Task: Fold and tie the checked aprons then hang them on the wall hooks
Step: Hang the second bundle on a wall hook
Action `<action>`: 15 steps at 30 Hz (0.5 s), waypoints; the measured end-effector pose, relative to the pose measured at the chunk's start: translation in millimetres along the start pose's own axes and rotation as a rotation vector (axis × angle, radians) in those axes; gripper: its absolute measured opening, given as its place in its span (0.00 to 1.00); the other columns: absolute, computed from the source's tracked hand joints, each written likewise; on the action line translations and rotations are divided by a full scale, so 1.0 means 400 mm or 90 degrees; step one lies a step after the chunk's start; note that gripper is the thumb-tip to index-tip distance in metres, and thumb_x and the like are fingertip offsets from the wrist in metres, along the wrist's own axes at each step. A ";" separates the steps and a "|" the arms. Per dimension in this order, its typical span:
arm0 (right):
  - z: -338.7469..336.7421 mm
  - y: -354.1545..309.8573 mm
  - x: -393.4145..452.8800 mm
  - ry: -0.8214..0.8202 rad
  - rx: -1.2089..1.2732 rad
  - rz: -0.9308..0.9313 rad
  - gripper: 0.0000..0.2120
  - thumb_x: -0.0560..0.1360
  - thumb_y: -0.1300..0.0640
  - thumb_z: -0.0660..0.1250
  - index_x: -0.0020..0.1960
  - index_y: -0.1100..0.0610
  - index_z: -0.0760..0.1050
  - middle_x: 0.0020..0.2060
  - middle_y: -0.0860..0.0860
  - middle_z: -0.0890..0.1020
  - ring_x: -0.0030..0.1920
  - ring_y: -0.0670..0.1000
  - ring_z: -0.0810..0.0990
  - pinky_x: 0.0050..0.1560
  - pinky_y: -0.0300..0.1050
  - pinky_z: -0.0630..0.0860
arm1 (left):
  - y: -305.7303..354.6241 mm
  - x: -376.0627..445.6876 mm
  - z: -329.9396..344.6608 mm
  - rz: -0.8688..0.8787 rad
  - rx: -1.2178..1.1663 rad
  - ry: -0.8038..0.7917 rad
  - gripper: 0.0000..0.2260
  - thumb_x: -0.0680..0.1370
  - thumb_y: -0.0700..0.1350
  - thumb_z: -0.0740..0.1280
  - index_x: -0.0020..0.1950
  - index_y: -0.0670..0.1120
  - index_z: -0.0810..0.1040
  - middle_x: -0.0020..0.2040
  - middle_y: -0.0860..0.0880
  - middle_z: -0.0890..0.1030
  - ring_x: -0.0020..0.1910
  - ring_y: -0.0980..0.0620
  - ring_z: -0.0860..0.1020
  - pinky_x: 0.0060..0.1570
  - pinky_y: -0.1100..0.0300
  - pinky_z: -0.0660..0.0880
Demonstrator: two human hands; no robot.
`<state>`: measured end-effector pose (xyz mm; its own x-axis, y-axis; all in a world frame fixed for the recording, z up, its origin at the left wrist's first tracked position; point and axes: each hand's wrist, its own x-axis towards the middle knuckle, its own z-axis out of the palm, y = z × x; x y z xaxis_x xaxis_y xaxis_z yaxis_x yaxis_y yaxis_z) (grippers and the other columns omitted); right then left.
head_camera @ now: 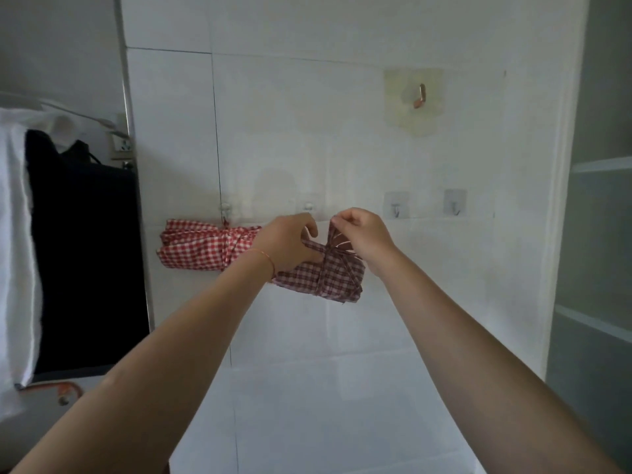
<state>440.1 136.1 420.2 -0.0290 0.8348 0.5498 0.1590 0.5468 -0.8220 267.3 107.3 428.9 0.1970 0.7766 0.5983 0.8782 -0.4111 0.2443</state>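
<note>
Both arms reach forward to a white tiled wall (342, 388). The left hand (285, 242) grips the upper edge of a folded red-and-white checked apron bundle (321, 277), fingers curled round the cloth near its tied strap (330, 254). A thin red thread bracelet (268, 260) circles the left wrist. The right hand (364, 234) pinches the loop end of that strap between thumb and fingertips, just above the bundle, so each grip is closed on the apron rather than lying apart. The bundle is held against the wall, just below a small clear adhesive hook (308, 206); whether the strap is over the hook cannot be told.

To the left, a second checked apron bundle (201, 246) hangs by its tie from another adhesive hook (224, 208), touching the wall and partly covered by the left wrist. Right of the hands, two metal hooks (396, 208) (455, 205) on clear pads carry nothing. Higher up sits a copper-coloured hook (420, 95) on a yellowed pad.

At far left hang a white cloth (15, 251) and a dark garment (85, 251), with a wall socket (124, 145) behind. Grey shelves (602, 165) stand at the right. No writing or brand can be read anywhere.
</note>
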 end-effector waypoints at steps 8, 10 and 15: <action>0.072 0.000 0.077 -0.001 -0.089 -0.036 0.05 0.81 0.57 0.64 0.52 0.56 0.78 0.40 0.48 0.81 0.39 0.44 0.78 0.40 0.37 0.73 | -0.069 -0.001 -0.004 -0.040 0.156 0.012 0.24 0.73 0.54 0.71 0.67 0.53 0.70 0.55 0.53 0.79 0.56 0.50 0.77 0.64 0.50 0.69; 0.078 -0.007 0.087 -0.016 -0.117 -0.041 0.07 0.80 0.55 0.65 0.51 0.58 0.80 0.39 0.47 0.80 0.39 0.43 0.77 0.38 0.35 0.71 | -0.072 0.001 -0.005 -0.037 0.093 0.049 0.17 0.76 0.45 0.68 0.64 0.52 0.72 0.48 0.53 0.80 0.50 0.49 0.79 0.55 0.53 0.73; 0.065 0.004 0.092 -0.002 -0.118 -0.027 0.11 0.78 0.56 0.65 0.40 0.60 0.78 0.34 0.51 0.77 0.35 0.48 0.74 0.37 0.42 0.70 | -0.044 0.021 -0.017 -0.044 0.028 0.021 0.13 0.77 0.44 0.66 0.62 0.51 0.75 0.47 0.53 0.79 0.49 0.49 0.78 0.49 0.55 0.76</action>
<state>413.6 169.5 435.0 -0.0431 0.8113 0.5830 0.3362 0.5613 -0.7562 250.5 117.7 435.0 0.1209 0.7864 0.6058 0.9078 -0.3345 0.2530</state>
